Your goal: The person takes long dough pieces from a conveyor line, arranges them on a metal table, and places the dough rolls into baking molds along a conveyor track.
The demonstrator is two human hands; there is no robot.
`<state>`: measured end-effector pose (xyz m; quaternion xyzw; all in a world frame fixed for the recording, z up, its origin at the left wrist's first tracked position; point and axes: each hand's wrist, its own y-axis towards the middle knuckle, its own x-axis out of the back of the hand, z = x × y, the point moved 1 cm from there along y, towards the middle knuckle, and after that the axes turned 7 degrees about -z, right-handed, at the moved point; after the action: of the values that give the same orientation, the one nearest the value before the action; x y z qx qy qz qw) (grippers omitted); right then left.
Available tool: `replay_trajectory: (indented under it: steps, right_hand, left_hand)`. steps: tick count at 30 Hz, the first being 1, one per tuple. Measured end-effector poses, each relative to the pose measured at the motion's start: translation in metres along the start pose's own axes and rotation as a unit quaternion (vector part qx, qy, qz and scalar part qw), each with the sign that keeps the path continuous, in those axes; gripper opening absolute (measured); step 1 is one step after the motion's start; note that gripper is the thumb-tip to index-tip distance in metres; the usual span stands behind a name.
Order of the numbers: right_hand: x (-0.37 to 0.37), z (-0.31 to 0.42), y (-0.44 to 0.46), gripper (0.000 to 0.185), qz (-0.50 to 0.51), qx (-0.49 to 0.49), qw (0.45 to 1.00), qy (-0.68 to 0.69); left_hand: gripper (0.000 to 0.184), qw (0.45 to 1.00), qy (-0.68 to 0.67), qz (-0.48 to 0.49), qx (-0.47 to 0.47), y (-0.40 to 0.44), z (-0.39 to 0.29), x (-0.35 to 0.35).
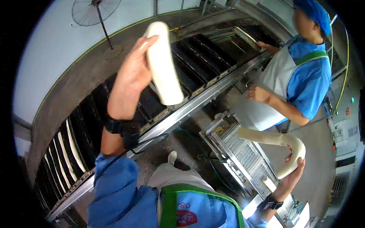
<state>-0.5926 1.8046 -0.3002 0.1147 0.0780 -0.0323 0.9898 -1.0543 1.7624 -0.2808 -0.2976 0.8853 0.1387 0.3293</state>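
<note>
My left hand (137, 72) is raised over the line of black trays, its fingers wrapped around a thick, pale dough roll (164, 66) that stands nearly upright. Low on the right, my right hand (293, 167) grips a second dough roll (272, 138) near its bent end. This roll curves like a hook, and its straight part extends left above the metal mesh belt (247, 146). A short pale dough piece (268, 183) lies at the belt's near end.
Long black trays (152, 102) lie in a row along a metal rail (175, 114); several at the left contain pale strips (66, 159). A co-worker (296, 72) in a blue cap stands across the belt, one hand near a thin pale strip (245, 34). A fan (95, 11) stands behind.
</note>
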Motion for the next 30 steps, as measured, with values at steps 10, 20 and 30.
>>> replay_trajectory:
  steps: [10, 20, 30]
  right_hand:
    - [-0.018, 0.002, -0.002, 0.055, -0.001, -0.021, 0.999, -0.037]
    - [-0.029, -0.012, 0.004, 0.054, 0.0, -0.06, 0.997, -0.043]
    - [-0.078, -0.022, 0.028, 0.058, 0.067, -0.066, 0.995, -0.031]
  left_hand:
    - [0.035, 0.998, -0.003, -0.018, 0.065, 0.008, 0.001, 0.038]
    - [0.03, 0.998, 0.016, -0.028, 0.056, 0.057, 0.01, 0.031]
    - [0.033, 0.998, 0.033, -0.018, 0.051, 0.063, 0.008, 0.049]
